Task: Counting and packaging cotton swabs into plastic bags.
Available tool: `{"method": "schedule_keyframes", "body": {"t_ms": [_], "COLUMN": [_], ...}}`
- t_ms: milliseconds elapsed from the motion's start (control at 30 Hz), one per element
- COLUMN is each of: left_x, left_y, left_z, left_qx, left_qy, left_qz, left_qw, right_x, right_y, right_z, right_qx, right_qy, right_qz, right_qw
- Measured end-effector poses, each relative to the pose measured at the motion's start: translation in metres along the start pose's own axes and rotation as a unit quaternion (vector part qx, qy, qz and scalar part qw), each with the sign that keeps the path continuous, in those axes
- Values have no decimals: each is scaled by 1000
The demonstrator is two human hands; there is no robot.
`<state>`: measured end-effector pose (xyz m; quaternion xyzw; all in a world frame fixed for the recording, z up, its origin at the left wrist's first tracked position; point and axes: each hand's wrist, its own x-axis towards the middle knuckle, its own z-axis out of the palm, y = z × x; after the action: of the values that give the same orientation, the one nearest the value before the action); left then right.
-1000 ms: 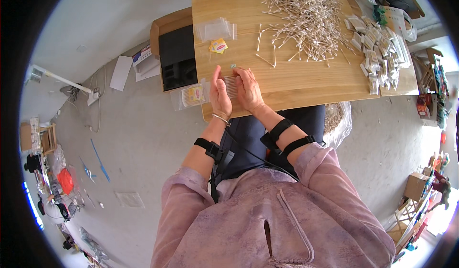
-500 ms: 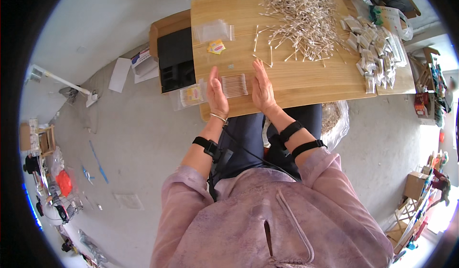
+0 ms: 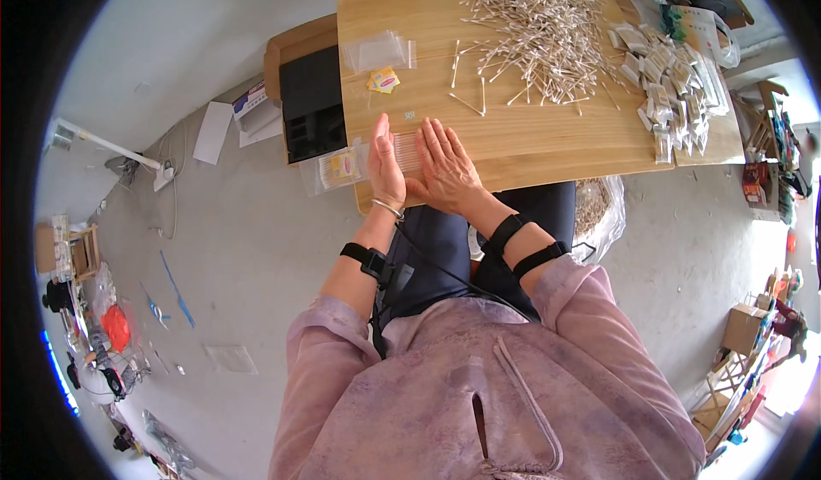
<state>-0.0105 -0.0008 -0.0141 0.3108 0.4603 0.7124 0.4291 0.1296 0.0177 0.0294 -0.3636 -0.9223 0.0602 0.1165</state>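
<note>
- Lying on the wooden table (image 3: 547,142) near its front edge, the row of cotton swabs (image 3: 408,151) sits between the two palms: just right of the left hand (image 3: 386,163) and partly under the right hand (image 3: 446,168).
- The sticks seem to run left to right, from palm to palm, stacked side by side away from the person; the right fingers hide that end of the row, so its exact edge cannot be told.
- Both hands are close to it; the right reaches over it, while the left stands on edge along its left end.
- Left fingers are straight, held together and pointing away from the person, gripping nothing. Right fingers are also straight and close together, palm turned down, with no grasp visible; whether the palm presses on the sticks cannot be told.
- Just left of the left hand rests a clear bag (image 3: 329,172) of swabs with a yellow card; beyond the hands are small yellow cards (image 3: 383,80) and flat empty bags (image 3: 374,53). The loose swab pile (image 3: 547,48) lies farther off, to the right.
- Compared with half a second ago, the right hand is farther left and flatter, covering sticks that showed then; the left hand keeps nearly the same place.
</note>
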Motion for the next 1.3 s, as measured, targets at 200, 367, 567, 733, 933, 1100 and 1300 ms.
{"method": "schedule_keyframes", "body": {"t_ms": [200,367,567,733,933,1100,1300], "left_x": [1,-6,-58,-64,-63,-64,-63], "left_y": [14,26,56,61,57,55,55], "left_z": [6,-29,-19,-15,-12,-9,-10], "left_qx": [-3,207,548,632,655,671,661], "left_qy": [-16,-17,-194,-249,-249,-240,-236], "left_qz": [-5,9,160,164,148,135,130], "left_qw": [1000,978,798,715,697,688,700], "right_x": [-2,2,-2,-1,-2,-2,-1], "right_y": [2,-6,4,-1,3,3,2], "right_z": [0,1,2,-5,0,3,2], "right_qx": [-5,9,9,-5,-20,-22,-19], "right_qy": [8,11,-10,-61,-42,-31,-37], "right_qz": [3,-9,11,8,8,7,7], "right_qw": [1000,1000,1000,998,999,999,999]}}
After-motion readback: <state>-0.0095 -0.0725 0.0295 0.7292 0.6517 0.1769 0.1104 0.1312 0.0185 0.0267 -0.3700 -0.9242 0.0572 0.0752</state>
